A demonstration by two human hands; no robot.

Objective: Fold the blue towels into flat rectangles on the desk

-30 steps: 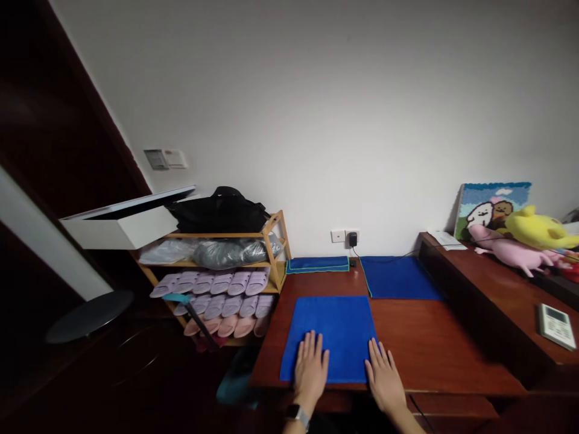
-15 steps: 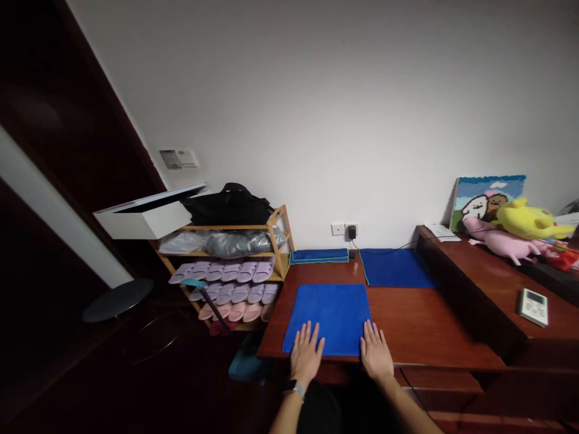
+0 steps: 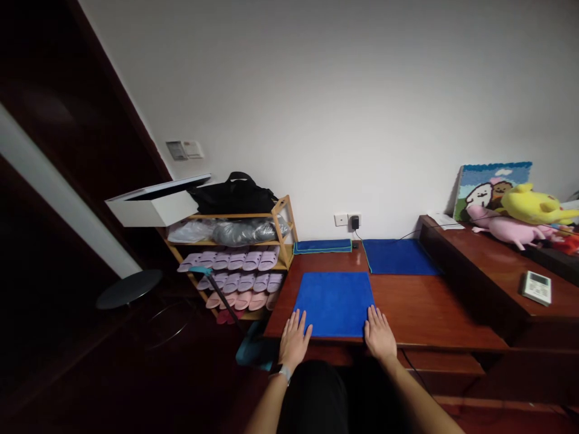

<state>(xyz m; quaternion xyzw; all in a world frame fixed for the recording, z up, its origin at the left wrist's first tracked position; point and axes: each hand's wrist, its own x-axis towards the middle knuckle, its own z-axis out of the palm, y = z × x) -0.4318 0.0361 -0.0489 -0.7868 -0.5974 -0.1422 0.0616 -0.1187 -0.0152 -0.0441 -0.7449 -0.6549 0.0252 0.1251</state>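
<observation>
A smooth blue cloth [image 3: 335, 301] lies flat and square on the brown wooden table [image 3: 420, 307], close to its front edge. My left hand [image 3: 295, 339], with a watch on the wrist, rests palm down over the cloth's near left corner, fingers stretched out. At the near right corner lies my right hand [image 3: 380, 333], also flat, its fingertips on or beside the cloth's edge. Neither hand grips anything. Behind, a folded blue cloth [image 3: 322, 246] with green edging sits against the wall, and another blue cloth [image 3: 400, 257] is spread at the back right.
To the left stands a wooden rack [image 3: 281, 238] with slippers, a black bag [image 3: 235, 196] and a white box [image 3: 154, 208]. A black plug [image 3: 355, 222] with a cable is in the wall socket. Plush toys [image 3: 509, 229] and a white device [image 3: 537, 288] lie on the right-hand cabinet.
My left hand has slid slightly left, toward the cloth's corner. The right hand stays by the right edge. The whole view has shifted a little, with the table appearing higher.
</observation>
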